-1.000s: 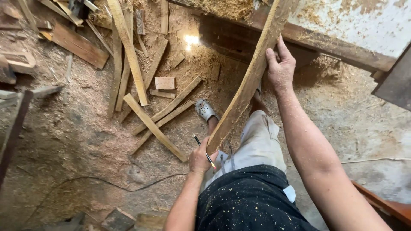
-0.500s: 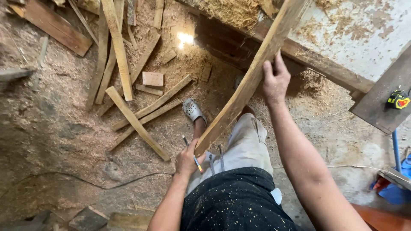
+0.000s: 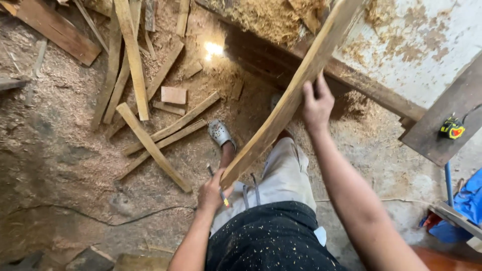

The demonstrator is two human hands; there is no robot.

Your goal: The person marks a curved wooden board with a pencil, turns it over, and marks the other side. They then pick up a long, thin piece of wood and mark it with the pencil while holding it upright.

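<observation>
- Since the earlier frames the view had swung right, so a yellow tape measure [image 3: 452,128] on a dark board [image 3: 442,125] and a blue cloth [image 3: 464,206] came into sight; the curved wooden plank [image 3: 281,108] and both hands had shifted slightly left and the scraps had slid toward the upper left.
- The left hand [image 3: 212,190] was closed around the plank's lower end, with a pencil [image 3: 219,189] pinched in the same fist.
- The right hand [image 3: 316,103] gripped the plank's edge about midway up, fingers curled over it.
- The plank ran slantwise from beside the left thigh up past the sawdust-strewn bench [image 3: 401,45], its top out of frame.
- The step in hand looked like carrying or sighting the plank; any next move would call for both grips to hold firm, as the piece was long and bowed.
- The bench edge lay just beside the plank's upper half, leaving little room on that side.
- Open room lay to the left, though loose offcuts [image 3: 150,145] and a cable [image 3: 100,217] crossed the sawdust floor [image 3: 60,160] near the clogged foot [image 3: 220,133].
</observation>
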